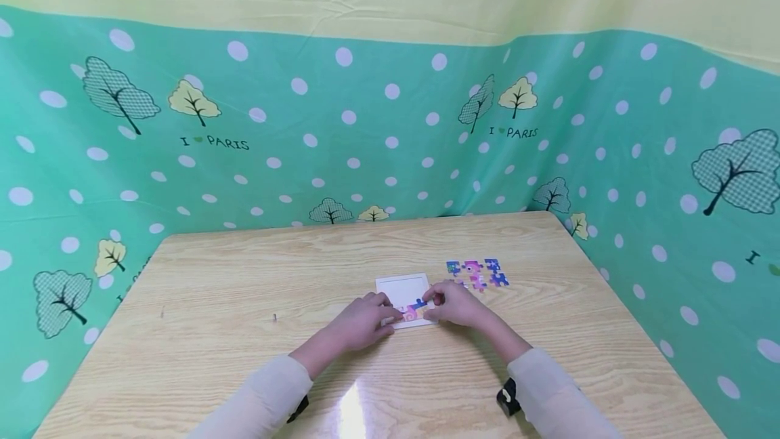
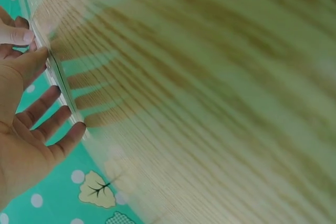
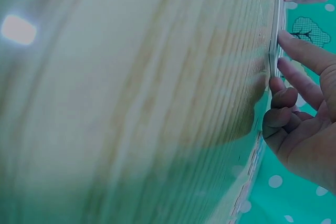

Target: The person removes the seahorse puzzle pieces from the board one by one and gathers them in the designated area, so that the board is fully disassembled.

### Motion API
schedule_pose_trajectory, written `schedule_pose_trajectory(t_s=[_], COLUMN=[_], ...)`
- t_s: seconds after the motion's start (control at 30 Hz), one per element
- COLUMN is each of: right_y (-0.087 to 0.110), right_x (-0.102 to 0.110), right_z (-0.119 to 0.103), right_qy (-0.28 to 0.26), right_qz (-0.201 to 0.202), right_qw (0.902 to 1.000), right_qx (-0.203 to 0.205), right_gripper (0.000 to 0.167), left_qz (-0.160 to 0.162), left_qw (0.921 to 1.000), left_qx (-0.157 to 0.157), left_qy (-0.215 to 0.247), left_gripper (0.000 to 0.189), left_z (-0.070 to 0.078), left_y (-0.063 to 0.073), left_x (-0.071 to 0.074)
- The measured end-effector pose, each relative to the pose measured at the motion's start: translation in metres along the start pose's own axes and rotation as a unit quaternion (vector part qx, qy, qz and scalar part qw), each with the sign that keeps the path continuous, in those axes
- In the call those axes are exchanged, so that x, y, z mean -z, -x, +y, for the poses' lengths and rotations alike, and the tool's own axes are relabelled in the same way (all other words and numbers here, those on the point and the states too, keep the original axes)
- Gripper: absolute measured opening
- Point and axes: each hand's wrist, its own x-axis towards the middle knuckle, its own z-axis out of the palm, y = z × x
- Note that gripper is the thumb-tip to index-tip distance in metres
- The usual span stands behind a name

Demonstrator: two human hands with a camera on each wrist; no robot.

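Observation:
A small white puzzle tray [image 1: 402,276] lies on the table, its far part bare. Pink, blue and orange jigsaw pieces [image 1: 409,315] sit along its near side. My left hand [image 1: 363,322] is at the tray's left near corner, fingertips over the pieces. In the left wrist view its lower fingers spread along the tray edge. From the right, my right hand [image 1: 458,303] touches the pieces at the tray's right edge with thumb and index finger apart. The right wrist view shows its other fingers [image 3: 278,116] curled in.
Several loose jigsaw pieces [image 1: 472,267] lie right of the tray, some partly behind my right hand. The wooden table [image 1: 256,283] meets a green dotted cloth [image 1: 365,107] at the back and sides. A small dark speck [image 1: 274,318] is on the table at left.

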Motion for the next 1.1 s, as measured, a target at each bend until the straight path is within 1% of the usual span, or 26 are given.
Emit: schedule_pose_trajectory(t_s=[0.2,0.53,0.83,1.1], right_y=[0.0003,0.0027,0.0031,0.003], right_x=[-0.0006,0.0005,0.0011,0.0018], right_z=[-0.0005,-0.0013,-0.0022,-0.0041], right_qy=[-0.002,-0.01,-0.011,-0.016], right_qz=[0.002,-0.004,-0.005,-0.011], right_qw=[1.0,0.9999,0.9997,0.9992], right_qx=[-0.006,-0.012,-0.022,-0.034], right_gripper=[0.022,0.024,0.024,0.024], left_qz=[0.0,0.009,-0.001,-0.004], left_qw=[1.0,0.9999,0.9999,0.9998], left_qx=[0.004,0.004,0.012,0.018], left_qy=[0.005,0.004,0.0,0.0], left_gripper=[0.027,0.026,0.027,0.028], left_z=[0.0014,0.0017,0.0042,0.0044], left_y=[-0.0007,-0.0015,-0.002,-0.002], left_x=[0.0002,-0.0022,0.0001,-0.0001])
